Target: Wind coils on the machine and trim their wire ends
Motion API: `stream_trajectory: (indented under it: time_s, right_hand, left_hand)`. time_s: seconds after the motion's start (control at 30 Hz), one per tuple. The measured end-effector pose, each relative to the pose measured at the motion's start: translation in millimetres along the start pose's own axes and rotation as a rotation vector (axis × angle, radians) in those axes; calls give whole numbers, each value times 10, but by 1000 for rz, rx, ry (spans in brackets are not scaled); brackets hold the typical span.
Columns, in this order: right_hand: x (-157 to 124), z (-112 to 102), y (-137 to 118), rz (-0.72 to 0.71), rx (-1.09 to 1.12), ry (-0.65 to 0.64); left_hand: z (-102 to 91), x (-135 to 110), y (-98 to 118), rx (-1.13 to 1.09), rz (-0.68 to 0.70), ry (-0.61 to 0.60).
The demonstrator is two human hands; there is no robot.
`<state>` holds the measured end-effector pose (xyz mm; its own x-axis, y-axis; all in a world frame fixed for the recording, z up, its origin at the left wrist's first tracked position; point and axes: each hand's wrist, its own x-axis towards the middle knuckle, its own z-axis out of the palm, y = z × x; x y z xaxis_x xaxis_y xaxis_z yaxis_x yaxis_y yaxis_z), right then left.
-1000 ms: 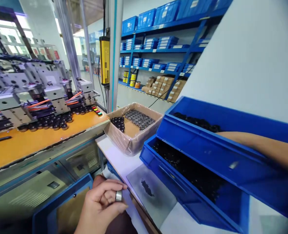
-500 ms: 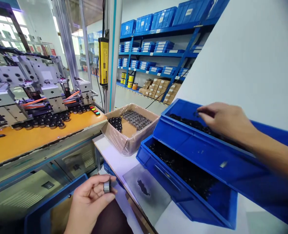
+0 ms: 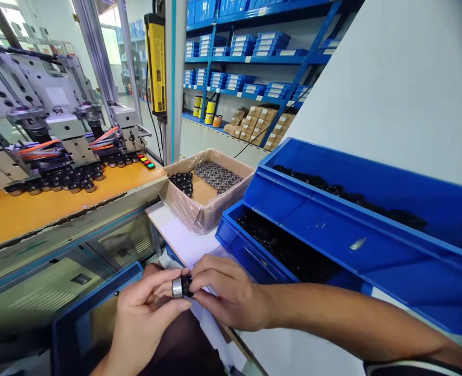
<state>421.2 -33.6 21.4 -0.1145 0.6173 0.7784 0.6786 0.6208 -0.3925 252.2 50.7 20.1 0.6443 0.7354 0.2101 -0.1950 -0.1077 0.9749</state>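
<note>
A short cylinder with a silver metal ring (image 3: pixel 177 288) is pinched between the thumb and fingers of my left hand (image 3: pixel 146 305). My right hand (image 3: pixel 225 292) meets it from the right, its fingertips closed on a small black part (image 3: pixel 187 285) against the cylinder's dark end. Fingers cover most of that black part, so its exact shape is hidden. Both hands are close together above my lap, at the edge of the white table (image 3: pixel 162 224).
Two stacked blue bins (image 3: pixel 305 203) with black parts stand at right. A plastic-lined box (image 3: pixel 203 216) holds rows of small parts. Left is a machine with an orange worktop (image 3: pixel 58 209) carrying several black cylinders (image 3: pixel 74 180). Blue shelving (image 3: pixel 254 58) stands behind.
My right hand has left the upper blue bin and come down left to the cylinder in my left hand, bringing a small black part. The view has tilted slightly down.
</note>
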Motion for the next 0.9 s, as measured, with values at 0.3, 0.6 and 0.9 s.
stream_trajectory:
  time_s: [0.3,0.6,0.9]
  right_hand:
    - [13,-124,36,-41,-66,-1]
    - [9,-146,64,-148,-132,-9]
    - [18,-175,88,-316,-220,-46]
  left_hand:
    - [-50,-20,-116,223,92,12]
    - [-33,-12,-72,88,22,-53]
    - [-48,20,-71,-33,-51,-129]
